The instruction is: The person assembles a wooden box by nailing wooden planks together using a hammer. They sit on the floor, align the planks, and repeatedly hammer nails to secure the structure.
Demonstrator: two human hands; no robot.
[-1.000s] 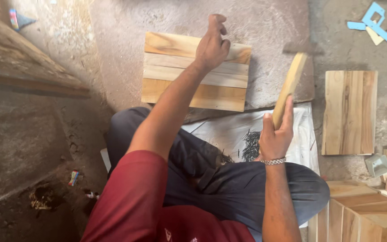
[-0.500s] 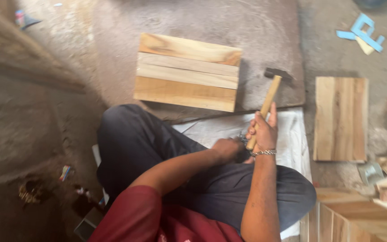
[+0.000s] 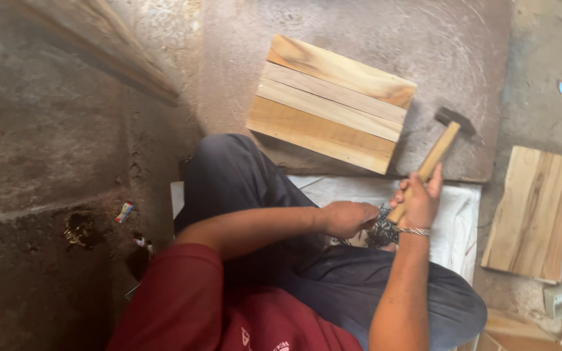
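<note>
Hammer up, other hand at the nail pile.

I see the right hand point(image 3: 417, 201) clenched on the wooden handle of the hammer point(image 3: 438, 148), head raised over the slab. Left hand point(image 3: 349, 218) rests on the dark nail pile point(image 3: 380, 231) in the lap; fingers curled, grasp unclear. The 4-slat wooden panel point(image 3: 330, 104) lies flat just ahead.

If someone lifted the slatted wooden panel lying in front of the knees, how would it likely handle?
The wooden panel is probably stiff: its planks lie flat and tight together. Lying flat on the mat, it should slide rather than roll or tip. Likely fairly heavy.
</note>
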